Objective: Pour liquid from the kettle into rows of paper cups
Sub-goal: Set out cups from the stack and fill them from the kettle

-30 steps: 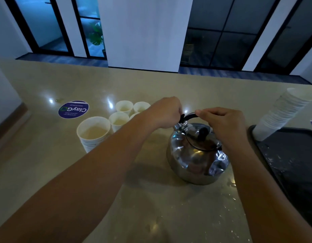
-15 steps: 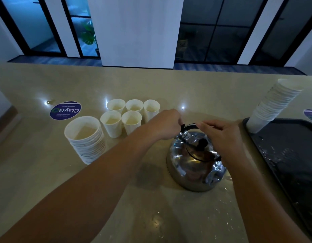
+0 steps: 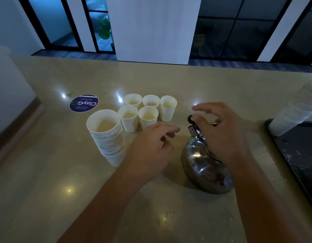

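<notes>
Beige stone countertop, glossy, bearing all items. Black tray at 3 o'clock, a leaning stack of white paper cups on its far corner. Stainless steel kettle right of centre, upright on the counter, spout toward 12 o'clock. Right hand over the kettle top, fingers spread and relaxed; whether it touches the handle cannot be told. Left hand at centre, fingers loosely curled, holding nothing. Upright cup stack at 9 o'clock. Five filled paper cups at 11 o'clock, in two rows. Round blue sticker at 10 o'clock.
</notes>
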A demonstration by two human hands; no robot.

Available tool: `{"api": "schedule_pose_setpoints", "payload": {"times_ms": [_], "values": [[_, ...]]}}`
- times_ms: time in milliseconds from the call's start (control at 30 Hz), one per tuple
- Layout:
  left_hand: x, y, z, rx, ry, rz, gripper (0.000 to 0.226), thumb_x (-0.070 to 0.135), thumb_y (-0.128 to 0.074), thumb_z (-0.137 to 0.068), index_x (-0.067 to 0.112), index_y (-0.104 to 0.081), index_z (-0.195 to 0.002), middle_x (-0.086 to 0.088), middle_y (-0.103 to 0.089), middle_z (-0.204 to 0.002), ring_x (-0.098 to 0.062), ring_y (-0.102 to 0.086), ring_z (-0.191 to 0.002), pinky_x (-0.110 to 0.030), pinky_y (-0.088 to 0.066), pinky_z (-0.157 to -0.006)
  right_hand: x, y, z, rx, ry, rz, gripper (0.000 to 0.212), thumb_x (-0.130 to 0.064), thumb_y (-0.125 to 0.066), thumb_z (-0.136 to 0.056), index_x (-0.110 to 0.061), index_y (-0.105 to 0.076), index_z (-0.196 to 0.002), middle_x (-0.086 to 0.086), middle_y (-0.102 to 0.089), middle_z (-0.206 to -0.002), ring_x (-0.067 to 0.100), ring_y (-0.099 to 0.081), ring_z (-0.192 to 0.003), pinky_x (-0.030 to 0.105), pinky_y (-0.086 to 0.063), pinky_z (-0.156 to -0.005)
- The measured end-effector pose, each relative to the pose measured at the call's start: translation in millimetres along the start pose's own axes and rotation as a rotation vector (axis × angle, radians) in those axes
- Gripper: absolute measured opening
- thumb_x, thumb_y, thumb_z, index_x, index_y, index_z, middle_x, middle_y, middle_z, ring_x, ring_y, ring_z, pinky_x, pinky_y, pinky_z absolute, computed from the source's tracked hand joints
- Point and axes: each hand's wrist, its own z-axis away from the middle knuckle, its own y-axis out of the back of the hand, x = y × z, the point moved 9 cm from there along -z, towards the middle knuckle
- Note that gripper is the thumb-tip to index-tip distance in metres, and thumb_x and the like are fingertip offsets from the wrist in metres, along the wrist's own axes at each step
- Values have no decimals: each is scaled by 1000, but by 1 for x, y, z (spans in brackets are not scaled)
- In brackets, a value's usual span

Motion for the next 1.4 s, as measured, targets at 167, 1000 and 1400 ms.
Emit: {"api": "schedule_pose_setpoints", "payload": {"times_ms": [167,1000,1400], "values": [[-28,63,64,492,-100,95,29,-8,-53,-75,17,-67,-79,10,-61,-83,-2,-57,-83,-8,-38,-73,-18,-64,20,-264,2,-181,21,-20,-71,-92,-37,-74,-103,-20,-71,-94,-7,-61,-86,5,-42,-69],[-108,53,37,462,13,280,83,30,-87,-74,47,-36,-138,43,-47,-129,10,-51,-121,-12,-46,-94,-47,-119,34,-235,225,-97,15,-23,-69,-94,-32,-78,-102,-16,-47,-118,18,-42,-111,28,-40,-96],[-127,62,29,511,108,265,90,28,-89,-71,37,-34,-143,46,-47,-123,12,-52,-116,-37,-49,-102,-57,-20,-4,284,250,-203,14,-16,-59,-99,-21,-68,-108,-9,-61,-109,-6,-55,-92,16,-46,-77]]}}
